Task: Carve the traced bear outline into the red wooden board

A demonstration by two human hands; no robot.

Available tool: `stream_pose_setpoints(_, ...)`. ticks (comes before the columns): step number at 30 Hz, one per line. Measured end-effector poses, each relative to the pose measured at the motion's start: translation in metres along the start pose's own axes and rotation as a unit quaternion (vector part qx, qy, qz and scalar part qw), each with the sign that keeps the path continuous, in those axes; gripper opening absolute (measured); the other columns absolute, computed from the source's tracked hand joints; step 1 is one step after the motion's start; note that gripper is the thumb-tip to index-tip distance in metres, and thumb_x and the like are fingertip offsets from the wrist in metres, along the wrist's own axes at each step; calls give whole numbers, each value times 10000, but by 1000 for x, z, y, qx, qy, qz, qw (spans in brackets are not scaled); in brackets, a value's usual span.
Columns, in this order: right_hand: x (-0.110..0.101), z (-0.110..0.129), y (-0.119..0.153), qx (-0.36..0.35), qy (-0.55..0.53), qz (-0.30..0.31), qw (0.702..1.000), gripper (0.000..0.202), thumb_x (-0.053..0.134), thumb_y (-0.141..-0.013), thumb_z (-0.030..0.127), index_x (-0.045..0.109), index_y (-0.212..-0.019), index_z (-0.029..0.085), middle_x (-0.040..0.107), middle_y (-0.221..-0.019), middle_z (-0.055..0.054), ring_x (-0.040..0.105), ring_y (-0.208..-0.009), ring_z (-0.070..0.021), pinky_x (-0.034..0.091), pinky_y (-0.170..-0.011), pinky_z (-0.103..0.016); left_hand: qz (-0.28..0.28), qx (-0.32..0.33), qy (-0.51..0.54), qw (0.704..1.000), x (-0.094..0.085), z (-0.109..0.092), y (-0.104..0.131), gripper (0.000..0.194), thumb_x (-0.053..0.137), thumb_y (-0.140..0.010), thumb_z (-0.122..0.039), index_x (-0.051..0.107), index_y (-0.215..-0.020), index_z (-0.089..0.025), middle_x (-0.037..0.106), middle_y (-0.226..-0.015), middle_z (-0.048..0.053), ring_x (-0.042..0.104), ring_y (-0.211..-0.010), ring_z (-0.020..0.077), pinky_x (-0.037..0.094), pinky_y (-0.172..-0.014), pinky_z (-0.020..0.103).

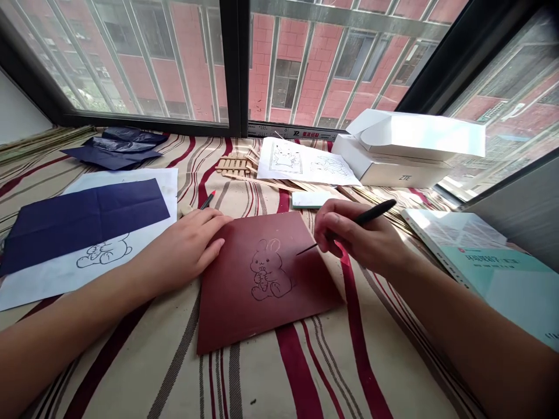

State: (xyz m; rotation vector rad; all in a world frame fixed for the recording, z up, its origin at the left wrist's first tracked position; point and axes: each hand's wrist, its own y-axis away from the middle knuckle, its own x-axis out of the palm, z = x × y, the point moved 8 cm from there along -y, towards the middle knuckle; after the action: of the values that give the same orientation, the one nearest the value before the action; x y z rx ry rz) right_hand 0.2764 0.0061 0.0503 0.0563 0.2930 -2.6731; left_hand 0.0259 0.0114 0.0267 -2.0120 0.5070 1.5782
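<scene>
A dark red board (236, 314) lies on the striped cloth in front of me, with a line drawing of a small round-eared animal (271, 273) on it. Flat across its upper left edge rests my left hand (192, 244), fingers stretched out and holding nothing. My right hand (353, 233) is closed around a black-handled needle tool (375, 212), above the board's right edge. The tool's thin tip points at the board just right of the drawing; whether it touches the surface, I cannot tell. A red-tipped black pen (208, 199) lies beyond my left hand.
Dark blue carbon-like paper (87, 218) covers part of a white drawing sheet (151, 256) at left. More dark blue sheets (117, 148) lie behind. Near the window are wooden sticks (236, 167), a printed sheet (305, 163) and a white box (393, 166). A book (493, 262) lies right.
</scene>
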Motion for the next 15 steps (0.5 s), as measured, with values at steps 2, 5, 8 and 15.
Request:
stream_pose_setpoints(2, -6, -6, -1, 21, -20, -6, 1000, 404, 759, -991, 574, 749, -867, 190, 743, -781, -63, 636, -568, -151, 458, -473, -280, -19, 5, 9, 1000, -1, 0, 1, 526, 347, -1070, -397, 704, -1347, -128, 719, -1358, 177, 702, -1227, 348, 565, -1071, 500)
stream_pose_setpoints(5, -26, -1, 0, 11, -57, -57, 997, 468, 738, -959, 658, 800, -875, 202, 720, -831, -58, 642, -600, -157, 478, -476, -286, -59, 21, 23, 998, -2, 0, 5, 467, 362, -1102, -399, 728, -1292, -180, 722, -1355, 130, 712, -1200, 312, 565, -1047, 449)
stream_pose_setpoints(8, -33, 3, 1, 22, -32, -50, 998, 627, 640, -973, 772, 811, -804, 193, 562, -582, -9, 437, -453, -109, 328, -386, -263, -74, 31, 29, 996, 0, 0, 7, 430, 381, -1117, -396, 734, -1276, -209, 714, -1361, 102, 712, -1195, 291, 557, -1051, 433)
stream_pose_setpoints(15, -5, 0, -4, 19, 2, 0, 1000, 369, 783, -972, 568, 801, -884, 210, 755, -788, -50, 678, -665, -161, 537, -539, -273, -56, 21, 7, 998, -3, -10, 6, 503, 381, -1113, -444, 746, -1315, -163, 706, -1390, 164, 681, -1263, 348, 559, -1097, 524)
